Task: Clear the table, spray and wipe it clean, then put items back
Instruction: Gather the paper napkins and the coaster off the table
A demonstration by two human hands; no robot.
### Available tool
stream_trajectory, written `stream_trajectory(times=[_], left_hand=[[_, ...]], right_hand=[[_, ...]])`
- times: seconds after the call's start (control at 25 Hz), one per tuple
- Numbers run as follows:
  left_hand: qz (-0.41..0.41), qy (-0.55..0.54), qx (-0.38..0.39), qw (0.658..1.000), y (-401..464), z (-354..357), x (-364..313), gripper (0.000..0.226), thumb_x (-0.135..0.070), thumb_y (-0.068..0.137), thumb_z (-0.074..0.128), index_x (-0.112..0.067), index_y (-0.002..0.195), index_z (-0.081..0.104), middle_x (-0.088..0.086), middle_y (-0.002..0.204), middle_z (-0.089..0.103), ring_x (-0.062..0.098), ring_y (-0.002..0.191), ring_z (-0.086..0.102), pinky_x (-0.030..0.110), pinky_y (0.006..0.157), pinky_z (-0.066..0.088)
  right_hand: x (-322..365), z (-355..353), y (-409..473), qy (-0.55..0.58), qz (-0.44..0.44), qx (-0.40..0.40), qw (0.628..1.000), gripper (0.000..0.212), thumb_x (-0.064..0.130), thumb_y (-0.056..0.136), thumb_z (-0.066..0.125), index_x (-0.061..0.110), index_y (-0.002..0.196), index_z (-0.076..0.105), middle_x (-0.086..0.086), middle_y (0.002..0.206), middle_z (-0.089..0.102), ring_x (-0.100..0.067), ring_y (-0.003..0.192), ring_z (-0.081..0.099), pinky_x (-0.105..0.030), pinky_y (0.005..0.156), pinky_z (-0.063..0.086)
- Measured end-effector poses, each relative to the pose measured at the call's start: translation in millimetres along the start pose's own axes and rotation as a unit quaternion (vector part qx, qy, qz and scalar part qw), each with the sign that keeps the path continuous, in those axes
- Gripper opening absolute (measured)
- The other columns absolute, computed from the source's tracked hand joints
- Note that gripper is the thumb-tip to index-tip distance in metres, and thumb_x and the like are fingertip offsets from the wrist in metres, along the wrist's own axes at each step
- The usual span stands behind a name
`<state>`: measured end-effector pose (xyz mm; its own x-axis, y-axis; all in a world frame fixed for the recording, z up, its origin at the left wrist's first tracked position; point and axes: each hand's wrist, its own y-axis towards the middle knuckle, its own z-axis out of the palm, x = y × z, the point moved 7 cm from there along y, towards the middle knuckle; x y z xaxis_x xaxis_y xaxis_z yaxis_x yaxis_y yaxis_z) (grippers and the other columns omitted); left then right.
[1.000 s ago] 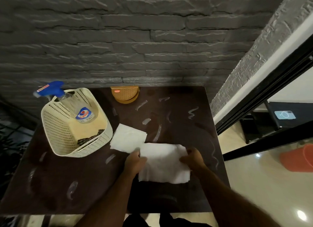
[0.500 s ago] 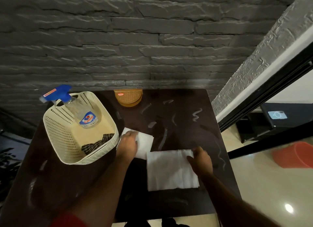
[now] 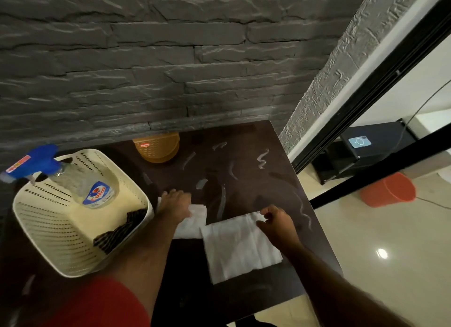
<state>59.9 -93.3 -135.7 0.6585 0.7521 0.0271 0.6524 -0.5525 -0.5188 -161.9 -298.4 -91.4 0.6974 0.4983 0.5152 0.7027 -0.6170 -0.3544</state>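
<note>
Pale streaks mark the dark brown table (image 3: 244, 146). Two white paper towels lie on it. My left hand (image 3: 177, 203) rests flat on the smaller folded towel (image 3: 192, 223), beside the basket. My right hand (image 3: 278, 221) pinches the far right corner of the larger towel (image 3: 240, 248), which lies spread near the table's right edge. A cream perforated basket (image 3: 48, 229) on the left holds a clear spray bottle with a blue trigger (image 3: 80, 182) and a dark striped cloth (image 3: 117, 234).
An orange-brown woven lid or dish (image 3: 157, 147) stands at the table's back edge against the dark stone wall. To the right are a black frame, a black stand with a phone (image 3: 360, 141), and an orange bucket (image 3: 388, 190) on the glossy floor.
My left hand let go of the larger towel and moved left onto the smaller towel by the basket. My right hand shifted up to the larger towel's far corner.
</note>
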Motion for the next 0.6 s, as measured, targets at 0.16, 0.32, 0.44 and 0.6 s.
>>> stream_trajectory(times=[0.16, 0.32, 0.44, 0.6], left_hand=[[0.041, -0.057, -0.019, 0.997, -5.7, -12.5, -1.6, 0.016, -0.041, 0.083, 0.062, -0.029, 0.094, 0.06, -0.004, 0.106, 0.056, 0.019, 0.105, 0.051, 0.038, 0.094, 0.038], [0.032, -0.286, 0.003, 0.958, -14.7, -41.6, 9.2, 0.017, -0.036, 0.08, 0.069, -0.027, 0.089, 0.058, -0.004, 0.09, 0.061, 0.012, 0.082, 0.057, 0.027, 0.066, 0.042], [-0.006, -0.48, 0.0, 0.877, -23.3, -64.0, 20.6, 0.043, -0.041, 0.075, 0.076, -0.021, 0.11, 0.06, -0.003, 0.104, 0.064, 0.016, 0.095, 0.06, 0.032, 0.078, 0.048], [-0.047, -0.72, 0.024, 0.692, -51.3, -79.8, 2.8, 0.047, -0.026, 0.08, 0.076, -0.013, 0.122, 0.059, 0.006, 0.109, 0.071, 0.025, 0.1, 0.067, 0.048, 0.093, 0.051]], right_hand=[[9.4, 6.6, 1.6, 0.023, 0.003, 0.026, 0.999, 0.022, 0.026, 0.086, 0.077, 0.026, 0.103, 0.063, 0.006, 0.101, 0.06, -0.01, 0.09, 0.06, -0.022, 0.076, 0.047], [24.1, 12.6, 8.3, 0.117, 0.025, 0.074, 0.99, 0.019, 0.021, 0.087, 0.075, 0.024, 0.099, 0.061, 0.002, 0.097, 0.066, -0.009, 0.084, 0.063, -0.022, 0.071, 0.052], [42.8, 8.0, 8.3, 0.258, 0.054, 0.109, 0.958, 0.018, 0.025, 0.09, 0.073, 0.018, 0.103, 0.063, -0.007, 0.097, 0.071, -0.018, 0.084, 0.069, -0.038, 0.075, 0.06], [73.0, 4.9, 9.3, 0.398, 0.056, 0.173, 0.899, 0.05, 0.053, 0.087, 0.069, 0.015, 0.119, 0.063, -0.011, 0.11, 0.073, -0.025, 0.098, 0.073, -0.047, 0.087, 0.061]])
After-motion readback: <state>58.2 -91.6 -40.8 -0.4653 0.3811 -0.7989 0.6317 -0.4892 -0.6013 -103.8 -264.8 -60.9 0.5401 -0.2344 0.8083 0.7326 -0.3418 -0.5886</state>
